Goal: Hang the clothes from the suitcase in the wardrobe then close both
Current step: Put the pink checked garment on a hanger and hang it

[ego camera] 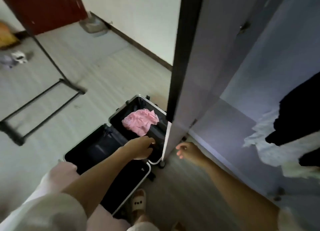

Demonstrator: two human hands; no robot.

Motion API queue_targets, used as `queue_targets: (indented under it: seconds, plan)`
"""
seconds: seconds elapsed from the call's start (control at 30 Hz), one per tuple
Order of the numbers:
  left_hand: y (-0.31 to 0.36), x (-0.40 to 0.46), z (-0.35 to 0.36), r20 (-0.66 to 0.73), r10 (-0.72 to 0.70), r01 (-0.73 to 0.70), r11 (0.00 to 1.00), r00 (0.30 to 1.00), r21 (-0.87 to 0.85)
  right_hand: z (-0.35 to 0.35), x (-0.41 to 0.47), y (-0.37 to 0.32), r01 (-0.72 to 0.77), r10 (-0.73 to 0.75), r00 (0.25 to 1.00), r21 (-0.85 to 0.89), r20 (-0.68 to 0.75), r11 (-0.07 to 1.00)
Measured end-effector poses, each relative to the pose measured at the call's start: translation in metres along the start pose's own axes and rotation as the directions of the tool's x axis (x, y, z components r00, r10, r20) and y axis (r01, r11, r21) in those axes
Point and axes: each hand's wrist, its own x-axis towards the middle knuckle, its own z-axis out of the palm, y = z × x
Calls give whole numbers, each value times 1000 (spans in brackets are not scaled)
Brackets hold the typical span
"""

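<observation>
An open black suitcase (113, 115) with a silver rim lies on the floor, both halves flat. A crumpled pink garment (140, 121) lies in its far half, beside a dark folded garment (156, 133). My left hand (140, 149) reaches into that half, and its fingers curl on the near edge of the dark garment. My right hand (187, 151) hovers to the right of the open wardrobe door (187, 75), near its bottom corner, fingers loosely curled and holding nothing. Inside the wardrobe (242, 120) hang a black garment (297, 113) and a white garment (265, 139).
The open door's lower edge overlaps the suitcase's right side. A black metal rack frame (43, 99) stands on the floor at left. A grey dustpan (93, 27) sits by the far wall, small items (17, 57) lie at far left, and my slippered foot (138, 201) is beside the suitcase.
</observation>
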Motion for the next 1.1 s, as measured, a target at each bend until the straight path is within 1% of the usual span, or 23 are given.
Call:
queue_targets:
  seconds: [0.07,0.1,0.2,0.27,0.4,0.47,0.5,0.57,0.6,0.67,0.7,0.73,0.77,0.83,0.9,1.0,1.07,1.1]
  plan:
    - [-62,1,-3,-35,-94,91,994,995,-66,38,29,-31,10,-8,997,-28,71,1000]
    - [-77,2,-4,-49,-116,111,989,992,-93,48,37,-39,8,-6,997,-28,83,1000]
    - [-155,17,-10,-71,-186,173,972,980,-161,99,88,-81,5,5,990,-65,140,998]
    - [-200,32,-10,-95,-256,233,950,962,-207,132,125,-100,2,10,985,-66,175,998]
    - [-262,67,9,-118,-346,307,915,931,-262,180,187,-99,-24,40,987,-107,157,994]
    - [-285,88,26,-108,-376,330,895,920,-298,195,215,-87,-49,66,989,-123,136,991]
    - [-304,111,47,-96,-395,345,878,914,-332,210,245,-75,-74,91,987,-125,131,989]
    - [-320,137,70,-87,-421,363,855,903,-370,222,277,-58,-117,127,989,-123,79,985]
    - [-335,162,96,-81,-432,372,845,898,-384,237,309,-42,-114,125,990,-144,72,983]
    - [-348,189,124,-86,-452,379,823,888,-422,247,349,-23,-72,86,994,-203,61,976]
    - [-362,215,157,-90,-464,383,812,882,-440,264,387,0,-45,64,996,-244,70,969]
    - [-368,226,166,-106,-469,375,805,877,-459,267,408,7,-24,42,997,-282,58,959]
    - [-383,256,198,-124,-476,371,800,870,-471,285,449,30,15,6,998,-333,62,943]
    - [-399,299,241,-145,-505,381,784,851,-490,305,504,66,50,-30,998,-408,55,912]
    - [-410,334,270,-159,-532,406,779,832,-478,319,544,92,58,-41,998,-455,47,889]
    - [-425,399,320,-189,-556,443,789,809,-425,350,614,137,57,-14,996,-543,83,838]
    - [-429,426,337,-221,-560,461,805,799,-373,360,645,151,70,-35,997,-581,71,811]
    - [-434,438,350,-244,-567,469,806,787,-362,368,663,159,97,-76,995,-585,61,805]
